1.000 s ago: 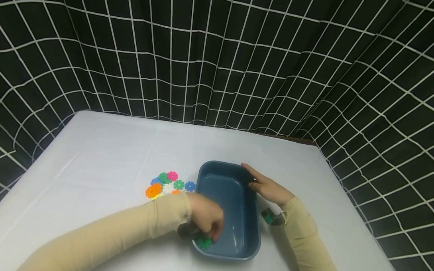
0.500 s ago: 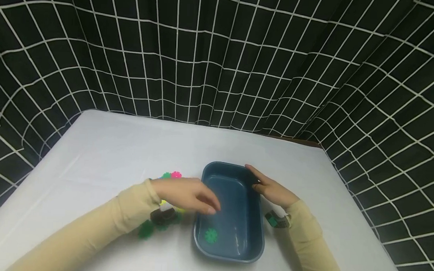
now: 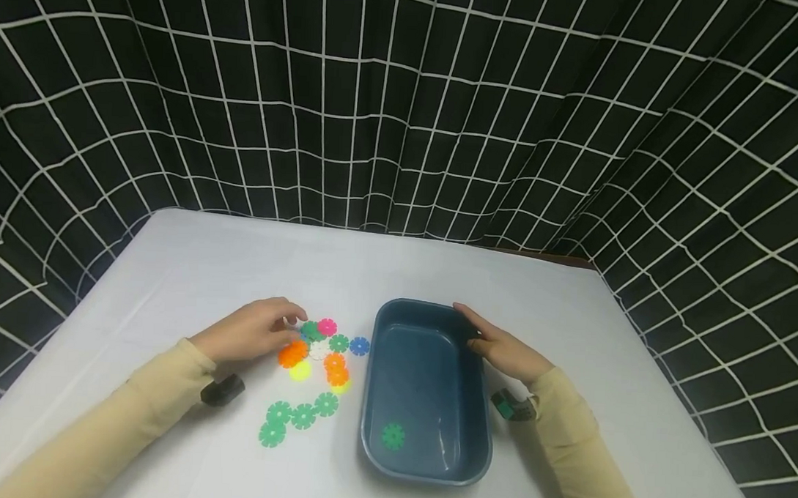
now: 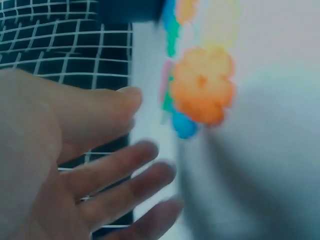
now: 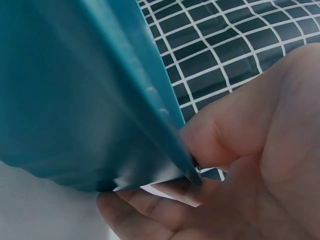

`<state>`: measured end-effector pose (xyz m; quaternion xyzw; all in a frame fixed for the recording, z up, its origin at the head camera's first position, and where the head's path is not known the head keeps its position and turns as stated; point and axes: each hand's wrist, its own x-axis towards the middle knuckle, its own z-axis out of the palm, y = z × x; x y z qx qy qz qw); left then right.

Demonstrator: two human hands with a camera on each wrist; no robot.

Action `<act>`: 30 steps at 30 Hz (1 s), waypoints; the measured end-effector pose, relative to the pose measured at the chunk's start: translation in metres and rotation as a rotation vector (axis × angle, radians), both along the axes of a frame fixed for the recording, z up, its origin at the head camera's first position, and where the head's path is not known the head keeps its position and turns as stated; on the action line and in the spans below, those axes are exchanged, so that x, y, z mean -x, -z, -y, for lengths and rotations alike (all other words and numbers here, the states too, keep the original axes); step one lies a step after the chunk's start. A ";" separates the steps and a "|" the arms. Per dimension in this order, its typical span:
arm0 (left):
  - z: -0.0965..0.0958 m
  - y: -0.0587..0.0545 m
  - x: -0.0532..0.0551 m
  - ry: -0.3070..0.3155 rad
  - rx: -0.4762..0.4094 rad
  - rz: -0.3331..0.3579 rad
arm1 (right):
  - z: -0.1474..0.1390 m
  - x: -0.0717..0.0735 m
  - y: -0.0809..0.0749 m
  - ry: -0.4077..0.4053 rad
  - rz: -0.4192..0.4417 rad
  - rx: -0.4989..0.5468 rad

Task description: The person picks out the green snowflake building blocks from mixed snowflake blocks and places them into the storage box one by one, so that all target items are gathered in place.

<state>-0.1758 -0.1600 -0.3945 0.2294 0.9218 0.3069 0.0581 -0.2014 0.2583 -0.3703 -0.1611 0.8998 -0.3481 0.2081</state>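
Observation:
My left hand [image 3: 254,330] hovers at the left edge of a scatter of flower-shaped plastic discs, fingers loosely spread and holding nothing. In the left wrist view an orange disc [image 4: 202,85] lies beyond the fingertips, with a blue disc [image 4: 184,125] just under it. My right hand [image 3: 506,352] holds the far right side of a blue-grey plastic basin [image 3: 431,389]; in the right wrist view the rim [image 5: 150,107] passes between the thumb and the fingers. One green disc [image 3: 393,436] lies inside the basin near its front left corner.
Several green discs [image 3: 304,416] lie in a chain in front of the scatter. Pink [image 3: 326,326], blue [image 3: 359,346], white [image 3: 318,350] and yellow discs [image 3: 299,371] lie left of the basin on the white-covered table [image 3: 227,250]. A black gridded curtain [image 3: 377,116] stands behind.
My left hand has let go of the green disc inside the basin and moved left, out over the basin's rim to the scattered discs. The right hand stays at the basin's side.

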 end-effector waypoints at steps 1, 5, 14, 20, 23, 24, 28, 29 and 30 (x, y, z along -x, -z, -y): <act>-0.001 0.005 0.002 -0.020 0.008 -0.006 | -0.001 0.000 0.000 0.005 0.004 0.004; -0.011 0.018 0.010 -0.086 0.049 -0.013 | -0.002 -0.001 0.002 0.019 0.006 0.017; -0.027 0.020 0.020 -0.145 -0.002 0.060 | 0.000 -0.003 0.003 0.012 -0.003 0.044; -0.023 0.023 0.021 -0.184 -0.110 0.170 | 0.002 -0.003 0.004 0.007 -0.022 0.043; -0.019 0.023 0.021 -0.202 -0.126 0.185 | 0.002 -0.003 0.005 0.005 -0.025 0.040; -0.018 0.023 0.021 -0.206 -0.127 0.184 | 0.002 -0.002 0.006 0.004 -0.025 0.039; -0.016 0.018 0.020 -0.232 -0.109 0.190 | 0.002 -0.001 0.007 0.001 -0.023 0.022; -0.016 0.016 0.019 -0.234 -0.106 0.190 | 0.002 -0.001 0.008 -0.001 -0.021 0.016; -0.015 0.014 0.019 -0.236 -0.106 0.192 | 0.002 -0.001 0.008 -0.001 -0.018 0.009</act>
